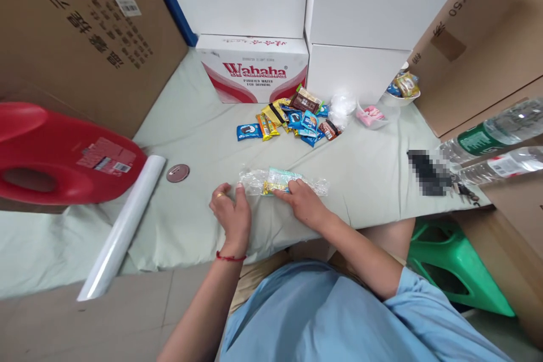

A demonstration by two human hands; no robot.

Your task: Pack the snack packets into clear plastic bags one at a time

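In front of me a clear plastic bag (253, 178) lies flat on the cloth, with a yellow packet (271, 187) and a pale green piece (285, 172) in or under it. My left hand (232, 209) is at the bag's left end, its thumb apart from the curled fingers and the thumb tip at the plastic. From the right, my right hand (309, 201) rests over the bag. Its index finger stretches onto the yellow packet, while the other fingers bend. Beyond the bag is a pile of wrapped snacks (294, 119).
A Wahaba-type water carton (258, 90) and white boxes stand behind. At left are a red jug (63, 153), a white roll (123, 226) and a round badge (177, 173). To the right are a pink-filled clear cup (371, 116), a snack bowl (403, 99), water bottles (487, 134) and a green stool (462, 271).
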